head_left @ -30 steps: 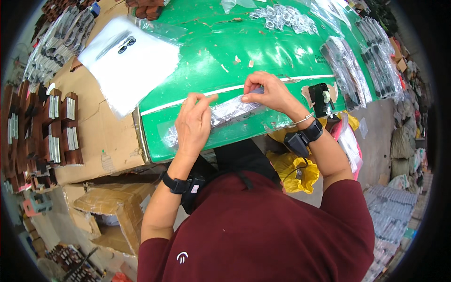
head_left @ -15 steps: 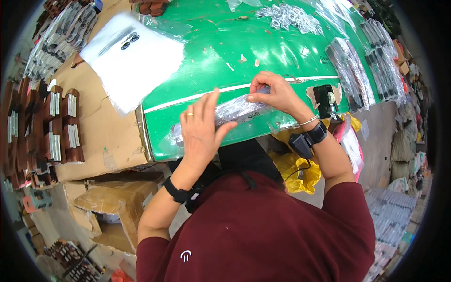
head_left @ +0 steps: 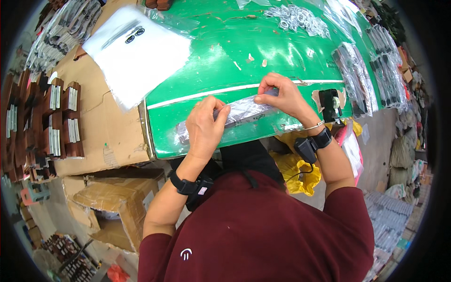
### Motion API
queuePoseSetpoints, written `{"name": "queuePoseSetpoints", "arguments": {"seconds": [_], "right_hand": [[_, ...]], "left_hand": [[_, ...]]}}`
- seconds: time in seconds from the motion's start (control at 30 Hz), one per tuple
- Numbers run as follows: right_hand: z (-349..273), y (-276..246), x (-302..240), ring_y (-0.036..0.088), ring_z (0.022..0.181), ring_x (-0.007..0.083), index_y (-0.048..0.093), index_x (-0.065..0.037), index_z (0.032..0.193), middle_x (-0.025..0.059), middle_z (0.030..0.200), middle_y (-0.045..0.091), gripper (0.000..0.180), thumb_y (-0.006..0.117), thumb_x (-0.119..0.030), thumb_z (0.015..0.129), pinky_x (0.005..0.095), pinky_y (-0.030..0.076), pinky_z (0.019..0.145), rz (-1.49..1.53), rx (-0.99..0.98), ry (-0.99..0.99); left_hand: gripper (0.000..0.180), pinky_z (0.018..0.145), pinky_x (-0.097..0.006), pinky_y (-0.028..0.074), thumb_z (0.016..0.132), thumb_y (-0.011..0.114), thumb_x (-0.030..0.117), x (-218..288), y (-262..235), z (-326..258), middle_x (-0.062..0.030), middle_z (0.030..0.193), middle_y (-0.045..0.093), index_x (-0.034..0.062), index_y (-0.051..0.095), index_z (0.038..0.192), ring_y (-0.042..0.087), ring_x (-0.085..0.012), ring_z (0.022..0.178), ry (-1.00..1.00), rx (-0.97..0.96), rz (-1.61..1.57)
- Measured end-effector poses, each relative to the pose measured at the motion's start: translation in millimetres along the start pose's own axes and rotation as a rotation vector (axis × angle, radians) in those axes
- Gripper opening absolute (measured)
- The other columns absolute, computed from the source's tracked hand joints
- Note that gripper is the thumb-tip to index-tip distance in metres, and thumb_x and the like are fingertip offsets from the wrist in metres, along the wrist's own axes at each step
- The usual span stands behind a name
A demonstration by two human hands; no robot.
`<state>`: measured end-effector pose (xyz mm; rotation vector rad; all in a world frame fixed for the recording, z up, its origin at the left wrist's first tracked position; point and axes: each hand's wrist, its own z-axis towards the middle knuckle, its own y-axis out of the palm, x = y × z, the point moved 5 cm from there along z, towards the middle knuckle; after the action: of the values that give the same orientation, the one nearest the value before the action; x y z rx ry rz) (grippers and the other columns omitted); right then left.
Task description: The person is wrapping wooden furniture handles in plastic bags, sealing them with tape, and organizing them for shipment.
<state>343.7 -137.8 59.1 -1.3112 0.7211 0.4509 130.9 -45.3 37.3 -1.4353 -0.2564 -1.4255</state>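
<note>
A long, narrow dark item in a clear plastic bag (head_left: 244, 112) lies slantwise along the near edge of the green tabletop (head_left: 221, 56). My left hand (head_left: 206, 123) is closed in a pinch over its left part, thumb and forefinger together on the film. At the right end my right hand (head_left: 285, 97) pinches the bag between thumb and bent fingers. The bag's left end sticks out past my left hand. What the item inside is cannot be made out through the shiny film. A black tape dispenser (head_left: 330, 104) stands just right of my right hand.
White plastic bags (head_left: 141, 58) lie at the left, two small black rings (head_left: 135, 35) on them. Clear-wrapped rings (head_left: 298, 19) are heaped at the back. Wrapped packs (head_left: 354, 77) are stacked at the right. Brown wooden pieces (head_left: 56, 120) stand on the cardboard (head_left: 101, 127).
My left hand has gone from spread fingers to a pinch on the bag. My right hand keeps its pinch at the right end. The whole view has shifted slightly.
</note>
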Motion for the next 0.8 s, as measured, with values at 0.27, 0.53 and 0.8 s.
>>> {"name": "queuePoseSetpoints", "arguments": {"seconds": [0.27,0.53,0.8], "right_hand": [[2.5,0.4,1.6,0.064,0.090,0.0248,0.070,-0.009,0.081,0.0049,0.085,0.069,0.023,0.084,-0.027,0.076,0.0384,0.049,0.081,0.027,-0.022,0.068],[3.6,0.2,1.9,0.064,0.090,0.0251,0.071,-0.009,0.082,0.0054,0.085,0.069,0.023,0.084,-0.027,0.077,0.0385,0.050,0.081,0.024,-0.028,0.059],[4.9,2.3,13.7,0.065,0.100,0.0204,0.074,-0.008,0.094,0.0070,0.097,0.072,0.027,0.083,-0.029,0.080,0.0355,0.051,0.087,0.146,-0.116,0.189]], "left_hand": [[0.055,0.076,-0.039,0.049,0.086,0.058,-0.005,20.6,0.1,3.7,-0.0063,0.111,0.063,0.0236,0.067,0.132,0.062,-0.0270,0.086,0.239,-0.023,0.262],[0.060,0.077,-0.037,0.047,0.084,0.056,-0.004,19.5,8.5,-3.4,-0.0028,0.115,0.063,0.0338,0.072,0.127,0.060,-0.0243,0.088,0.466,-0.047,0.487],[0.040,0.078,-0.039,0.045,0.084,0.061,0.005,18.0,11.1,-1.2,-0.0043,0.105,0.065,0.0227,0.076,0.117,0.058,-0.0268,0.092,0.431,-0.084,0.380]]}}
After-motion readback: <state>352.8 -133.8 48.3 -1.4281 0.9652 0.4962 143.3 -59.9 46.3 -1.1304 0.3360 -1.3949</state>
